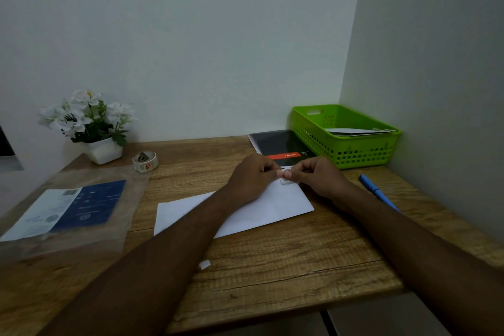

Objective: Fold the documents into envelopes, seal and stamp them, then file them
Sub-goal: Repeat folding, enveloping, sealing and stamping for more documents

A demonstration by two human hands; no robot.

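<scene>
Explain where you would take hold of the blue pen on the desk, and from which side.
Probably best to pinch the blue pen across its exposed barrel, coming from above. It lies flat on the desk, slanting, its near end hidden behind the right forearm, so only the slim sides offer opposing faces. The green basket stands just beyond it.

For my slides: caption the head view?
Left hand and right hand pinch a small stamp over the white envelope on a wooden desk, green basket behind.

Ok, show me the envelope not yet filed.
The envelope on the desk, where the left hand and right hand pinch a stamp; the others lie in the green basket.
</scene>
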